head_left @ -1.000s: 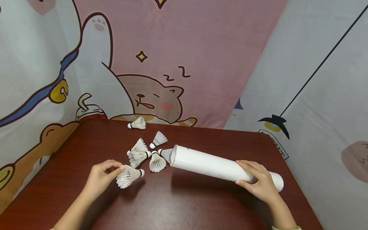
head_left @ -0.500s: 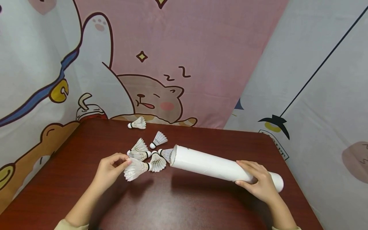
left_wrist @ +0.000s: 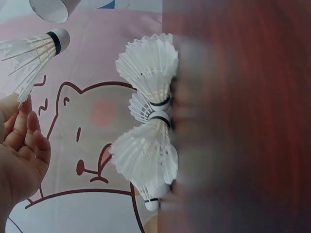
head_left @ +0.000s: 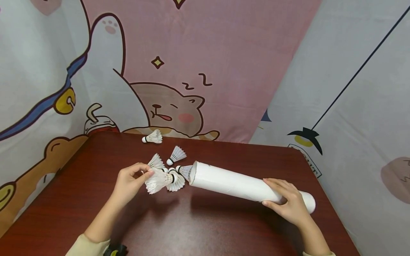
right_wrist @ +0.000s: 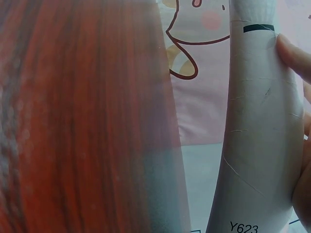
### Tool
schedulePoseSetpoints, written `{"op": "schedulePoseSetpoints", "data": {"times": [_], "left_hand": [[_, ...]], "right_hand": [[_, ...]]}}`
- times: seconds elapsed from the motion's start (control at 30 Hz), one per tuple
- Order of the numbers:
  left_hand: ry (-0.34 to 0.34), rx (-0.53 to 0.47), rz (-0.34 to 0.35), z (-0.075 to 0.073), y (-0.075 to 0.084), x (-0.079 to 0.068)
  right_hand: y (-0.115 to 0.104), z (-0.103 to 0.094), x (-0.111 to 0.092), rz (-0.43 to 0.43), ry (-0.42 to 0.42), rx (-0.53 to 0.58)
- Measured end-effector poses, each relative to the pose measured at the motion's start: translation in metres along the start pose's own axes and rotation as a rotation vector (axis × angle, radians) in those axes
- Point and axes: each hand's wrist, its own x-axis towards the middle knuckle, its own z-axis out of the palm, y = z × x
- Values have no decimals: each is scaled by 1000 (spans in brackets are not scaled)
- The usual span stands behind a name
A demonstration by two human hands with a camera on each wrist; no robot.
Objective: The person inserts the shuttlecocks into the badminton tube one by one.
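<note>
My left hand pinches a white feather shuttlecock by its skirt edge, the cork pointing right toward a white tube. In the left wrist view that shuttlecock is held off the table, its cork near the tube's open end. My right hand grips the tube near its far right end. The tube lies slanted, its open mouth facing left. Another shuttlecock shows at that mouth; how far inside it sits is unclear. The right wrist view shows the tube with fingers along one side.
Several shuttlecocks lie left of the tube, among them one behind it and one by the back edge. The dark red table meets a cartoon-printed cloth. A black object is at my left sleeve.
My left hand has carried its shuttlecock to the right and slightly up, closer to the tube's mouth. The right hand and tube have stayed in place.
</note>
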Motion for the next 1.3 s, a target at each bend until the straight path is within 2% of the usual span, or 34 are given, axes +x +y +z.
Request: {"op": "schedulePoseSetpoints", "data": {"times": [0.3, 0.63, 0.8, 1.0, 1.23, 1.3], "left_hand": [[19, -61, -2, 13, 7, 13], [18, -164, -107, 32, 9, 20], [-1, -228, -116, 48, -1, 21], [-28, -294, -170, 70, -17, 22], [-35, -334, -168, 78, 7, 22], [-41, -340, -178, 80, 10, 21]], "right_hand": [[0, -1, 0, 0, 0, 6], [2, 1, 0, -8, -1, 11], [2, 1, 0, -9, -2, 14], [2, 1, 0, -7, -5, 15], [2, 2, -1, 7, -10, -7], [2, 2, -1, 8, -10, -7]]}}
